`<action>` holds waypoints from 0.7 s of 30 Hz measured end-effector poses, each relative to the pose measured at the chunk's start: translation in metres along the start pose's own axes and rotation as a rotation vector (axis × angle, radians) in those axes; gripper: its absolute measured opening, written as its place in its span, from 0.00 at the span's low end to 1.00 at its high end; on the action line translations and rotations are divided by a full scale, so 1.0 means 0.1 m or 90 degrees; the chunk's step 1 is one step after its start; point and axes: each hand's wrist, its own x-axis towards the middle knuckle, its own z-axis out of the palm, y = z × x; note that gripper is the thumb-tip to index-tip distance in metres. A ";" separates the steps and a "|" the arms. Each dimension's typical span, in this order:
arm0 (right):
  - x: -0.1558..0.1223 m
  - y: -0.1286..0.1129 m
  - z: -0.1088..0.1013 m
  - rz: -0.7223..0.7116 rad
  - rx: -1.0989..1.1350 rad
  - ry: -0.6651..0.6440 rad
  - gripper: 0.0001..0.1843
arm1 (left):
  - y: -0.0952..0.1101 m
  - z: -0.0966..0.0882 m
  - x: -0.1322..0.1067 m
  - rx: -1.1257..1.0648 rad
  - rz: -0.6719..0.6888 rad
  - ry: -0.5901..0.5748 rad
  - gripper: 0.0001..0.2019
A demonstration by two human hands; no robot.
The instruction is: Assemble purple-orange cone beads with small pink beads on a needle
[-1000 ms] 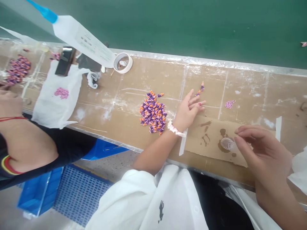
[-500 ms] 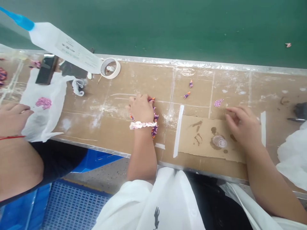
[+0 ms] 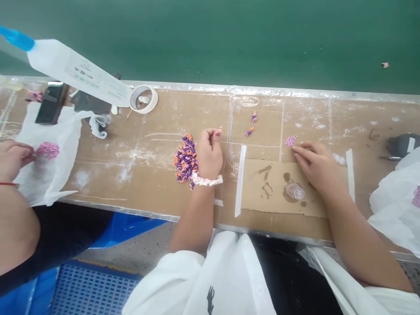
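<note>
My left hand (image 3: 209, 152), with a white scrunchie at the wrist, is curled into a loose fist just right of a pile of small purple and orange pieces (image 3: 184, 159); what its fingers hold is hidden. My right hand (image 3: 316, 164) lies on the cardboard with fingers together, their tips touching a small cluster of pink pieces (image 3: 290, 140). A small clear cap (image 3: 294, 191) sits on a stained patch below that hand. Two loose purple pieces (image 3: 251, 124) lie farther back.
The bench (image 3: 183, 109) is covered in taped cardboard. A tape roll (image 3: 143, 99) and a white glue bottle (image 3: 70, 69) are at the back left. A co-worker's hand (image 3: 13, 158) rests on a white bag (image 3: 52, 162) holding pink pieces. Another white bag (image 3: 398, 205) lies right.
My left hand went from the two loose pieces to the purple pile and closed there. My right hand left the clear cap and reached to the pink cluster.
</note>
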 end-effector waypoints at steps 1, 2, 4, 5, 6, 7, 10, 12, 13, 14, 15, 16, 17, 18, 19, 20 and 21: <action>0.00 0.00 0.00 0.009 0.004 0.007 0.11 | 0.02 0.04 -0.05 -0.158 -0.060 -0.064 0.06; 0.00 0.00 0.01 0.020 0.006 0.014 0.10 | 0.04 0.09 -0.11 -0.309 -0.136 -0.137 0.06; 0.01 0.00 0.01 0.039 0.000 0.021 0.09 | 0.09 0.16 -0.21 -0.550 -0.288 -0.262 0.06; 0.01 -0.01 0.02 0.046 -0.007 0.021 0.08 | 0.11 0.19 -0.25 -0.627 -0.348 -0.304 0.06; 0.02 -0.01 0.03 0.050 -0.015 0.019 0.08 | 0.13 0.22 -0.28 -0.674 -0.391 -0.328 0.06; 0.02 -0.02 0.04 0.052 -0.025 0.017 0.08 | 0.15 0.24 -0.30 -0.697 -0.420 -0.339 0.07; 0.05 0.00 0.09 0.054 -0.061 0.016 0.08 | 0.18 0.26 -0.33 -0.695 -0.450 -0.357 0.08; 0.06 0.02 0.13 0.054 -0.069 0.016 0.08 | 0.18 0.26 -0.33 -0.689 -0.434 -0.368 0.06; 0.07 0.03 0.13 0.057 -0.062 0.016 0.08 | 0.18 0.25 -0.34 -0.690 -0.423 -0.379 0.06; 0.07 0.04 0.13 0.064 -0.045 0.017 0.08 | 0.18 0.25 -0.34 -0.692 -0.411 -0.393 0.06; 0.08 0.04 0.12 0.076 -0.017 0.020 0.07 | 0.17 0.24 -0.35 -0.693 -0.399 -0.409 0.08; 0.07 0.02 0.09 0.094 0.021 0.025 0.07 | 0.17 0.24 -0.35 -0.693 -0.385 -0.424 0.11; 0.07 -0.01 0.05 0.118 0.070 0.028 0.06 | 0.17 0.23 -0.36 -0.689 -0.369 -0.437 0.15; 0.06 -0.05 0.01 0.147 0.128 0.031 0.06 | 0.17 0.23 -0.37 -0.680 -0.349 -0.448 0.19; 0.04 -0.10 -0.04 0.180 0.196 0.029 0.06 | 0.17 0.23 -0.38 -0.669 -0.326 -0.456 0.22; 0.03 -0.15 -0.09 0.216 0.274 0.022 0.07 | 0.17 0.24 -0.40 -0.659 -0.299 -0.462 0.23; 0.01 -0.20 -0.13 0.251 0.358 0.011 0.07 | 0.17 0.25 -0.41 -0.651 -0.270 -0.467 0.22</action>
